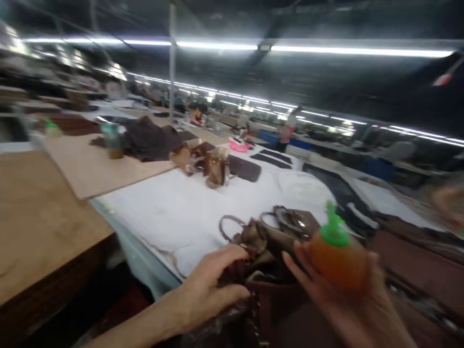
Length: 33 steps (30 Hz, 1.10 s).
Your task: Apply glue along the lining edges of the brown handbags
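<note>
My left hand (213, 280) grips the edge of a dark brown leather handbag (279, 309), its thumb on the near side and fingers over the rim. The bag's mouth gapes, showing an olive-brown lining. In my right hand (348, 304) is a squeeze bottle (339, 261) of orange-brown liquid with a green nozzle cap, held upright. Fingers of that hand stretch toward the bag's opening; blur hides whether they touch it. Just behind stands another brown handbag (304, 222) with looped handles.
A white-covered table (155, 208) carries small tan-brown bags (217, 166), dark flat pieces (271, 159) and a pink item (239, 145). On a board (108, 174) at left are dark cloth (152, 137) and a jar (113, 140). Another person's hand (445, 203) shows at far right.
</note>
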### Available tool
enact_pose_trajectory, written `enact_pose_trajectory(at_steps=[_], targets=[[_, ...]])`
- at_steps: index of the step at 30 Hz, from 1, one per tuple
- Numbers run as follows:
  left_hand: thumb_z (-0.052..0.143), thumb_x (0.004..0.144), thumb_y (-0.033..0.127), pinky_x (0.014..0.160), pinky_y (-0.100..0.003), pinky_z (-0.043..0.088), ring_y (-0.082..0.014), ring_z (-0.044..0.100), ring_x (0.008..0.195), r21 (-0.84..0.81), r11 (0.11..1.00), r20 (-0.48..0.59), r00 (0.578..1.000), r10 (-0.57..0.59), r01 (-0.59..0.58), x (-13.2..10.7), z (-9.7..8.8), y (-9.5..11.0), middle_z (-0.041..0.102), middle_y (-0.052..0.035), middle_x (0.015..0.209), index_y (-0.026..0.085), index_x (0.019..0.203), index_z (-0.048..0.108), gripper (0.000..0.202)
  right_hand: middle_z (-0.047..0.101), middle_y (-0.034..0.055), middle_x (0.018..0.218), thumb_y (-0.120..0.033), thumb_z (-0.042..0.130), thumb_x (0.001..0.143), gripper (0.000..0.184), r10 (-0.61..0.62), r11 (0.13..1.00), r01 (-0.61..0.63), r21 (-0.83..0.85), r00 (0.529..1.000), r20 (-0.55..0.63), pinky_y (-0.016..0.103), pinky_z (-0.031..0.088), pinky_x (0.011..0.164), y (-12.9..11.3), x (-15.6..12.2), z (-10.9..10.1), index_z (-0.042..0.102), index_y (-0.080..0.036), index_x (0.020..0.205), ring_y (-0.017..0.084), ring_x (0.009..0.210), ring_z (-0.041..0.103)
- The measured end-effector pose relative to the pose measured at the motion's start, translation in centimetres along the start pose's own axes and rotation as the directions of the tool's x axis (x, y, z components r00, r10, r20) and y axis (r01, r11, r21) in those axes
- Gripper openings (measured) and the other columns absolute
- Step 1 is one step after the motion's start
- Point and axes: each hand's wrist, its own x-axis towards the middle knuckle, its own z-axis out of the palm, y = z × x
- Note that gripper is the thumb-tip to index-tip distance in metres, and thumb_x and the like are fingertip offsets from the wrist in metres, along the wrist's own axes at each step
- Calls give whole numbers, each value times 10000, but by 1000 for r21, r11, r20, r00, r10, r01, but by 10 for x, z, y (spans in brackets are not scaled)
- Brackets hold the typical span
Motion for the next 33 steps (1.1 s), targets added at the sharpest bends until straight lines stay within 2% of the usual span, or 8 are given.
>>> enact_pose_trajectory(at_steps=[3,7,10,13,19,24,28,33], targets=[[581,807,275,760,-237,423,-130,539,820,-6,998,-173,983,-63,63,-3,4,-6,591,9,930,256,1123,515,324,626,47,1067,-495,681,726,390,5,990,15,139,990,-140,597,428,864,-7,-9,0,622,-262,1032,319,1021,552],[508,849,241,790,-241,413,-128,528,852,91,996,-250,968,6,17,6,8,9,583,-8,946,225,1056,532,209,651,65,1026,-465,688,732,371,32,966,3,259,990,-134,607,416,871,-3,-14,9,639,-237,1020,319,998,572],[421,865,144,811,-239,413,-129,536,895,182,971,-40,986,164,-154,29,7,23,595,-25,1004,209,1039,549,226,650,78,1031,-459,685,737,393,41,963,-4,271,991,-130,599,416,875,-2,-17,9,633,-216,1042,322,1000,572],[383,827,60,821,-246,412,-144,552,925,251,926,267,939,215,-283,57,5,36,616,-34,1008,195,1048,561,314,645,79,1049,-459,686,737,414,32,962,5,273,991,-132,592,419,877,-3,-17,7,623,-217,1066,322,1009,567],[441,797,158,535,-238,401,-179,598,684,478,829,543,839,-21,-289,87,11,53,653,-34,768,194,1099,540,320,622,67,1113,-455,661,765,455,4,955,38,294,990,-141,592,439,859,-4,-15,5,572,-247,1159,308,1028,560],[397,865,360,444,-252,314,-158,527,507,700,682,448,874,-188,-212,60,1,43,600,-37,577,183,712,624,326,612,81,1127,-469,635,783,484,-47,962,78,261,991,-124,596,435,865,-3,-16,2,551,-212,1184,322,1080,524],[384,884,329,547,-286,364,-185,529,621,827,540,222,973,-62,-154,28,1,34,588,-40,564,180,601,584,377,605,136,1126,-474,612,801,515,-44,968,67,240,994,-98,579,447,862,-3,-19,1,541,-139,1186,331,1090,516],[371,891,289,744,-384,402,-208,495,761,757,651,-193,972,137,58,18,10,12,603,-44,710,173,930,594,255,595,134,1148,-465,636,785,513,-15,969,49,241,990,-142,553,469,850,-3,-21,2,544,-151,1180,325,1103,510]])
